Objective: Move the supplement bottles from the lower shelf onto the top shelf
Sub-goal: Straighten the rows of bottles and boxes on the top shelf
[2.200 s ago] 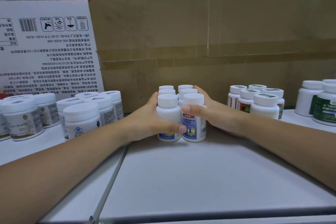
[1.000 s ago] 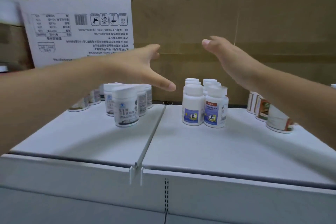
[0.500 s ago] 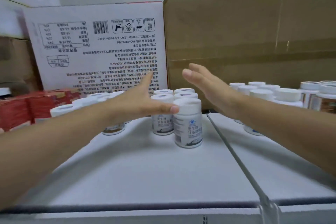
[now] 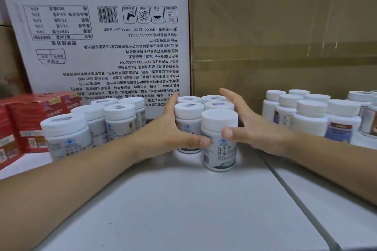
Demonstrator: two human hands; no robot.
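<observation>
Head view: bottle cluster (image 4: 188,110) stands upright on shelf (image 4: 183,206), squarely between both hands. Left hand (image 4: 169,134) lies flat along its left side. Right hand (image 4: 253,128) is spread on the right, thumbs touching front bottle (image 4: 219,155).

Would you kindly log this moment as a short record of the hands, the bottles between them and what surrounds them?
surface: white shelf
target: bottle cluster, upright, white caps
left hand: flat against the cluster's left side, thumb across the front
right hand: cupping the right side, thumb on the front bottle
behind: printed white carton; brown carton
beside: other bottles left and right; red boxes far left
</observation>
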